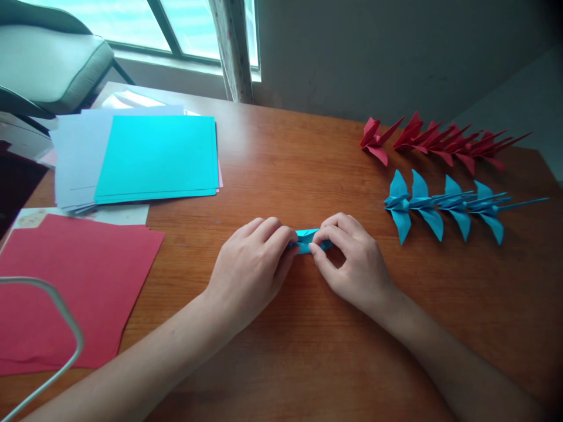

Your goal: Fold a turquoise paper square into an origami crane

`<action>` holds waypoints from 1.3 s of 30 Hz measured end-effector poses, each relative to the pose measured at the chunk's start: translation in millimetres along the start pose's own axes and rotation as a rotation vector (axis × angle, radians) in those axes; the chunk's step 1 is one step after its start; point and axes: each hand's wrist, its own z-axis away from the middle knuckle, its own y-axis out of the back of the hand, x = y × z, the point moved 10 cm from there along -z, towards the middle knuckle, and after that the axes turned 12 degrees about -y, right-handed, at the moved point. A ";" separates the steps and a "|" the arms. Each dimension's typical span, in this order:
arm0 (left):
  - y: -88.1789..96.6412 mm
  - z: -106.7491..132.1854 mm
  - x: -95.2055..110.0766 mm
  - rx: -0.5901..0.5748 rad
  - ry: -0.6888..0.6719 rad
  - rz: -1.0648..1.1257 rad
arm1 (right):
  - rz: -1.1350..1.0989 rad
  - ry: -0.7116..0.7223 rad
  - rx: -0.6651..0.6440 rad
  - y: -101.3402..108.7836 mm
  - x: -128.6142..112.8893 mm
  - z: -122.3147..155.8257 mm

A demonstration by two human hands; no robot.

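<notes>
A small folded piece of blue paper (307, 239) lies on the wooden table (299, 164) in the middle of the view. My left hand (253, 266) pinches its left end with curled fingers. My right hand (354, 261) pinches its right end with thumb and forefinger. Most of the folded paper is hidden under my fingers. Both hands rest on the table top.
A row of blue paper cranes (453, 205) and a row of red paper cranes (440, 140) lie at the right. Blue sheets (158, 155) on pale sheets lie at the back left, red sheets (65, 287) at the front left. A chair (48, 58) stands by the window.
</notes>
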 end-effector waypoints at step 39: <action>-5.2 -1.2 2.3 -0.042 0.029 -0.063 | 0.069 0.003 -0.019 -4.7 -2.6 0.6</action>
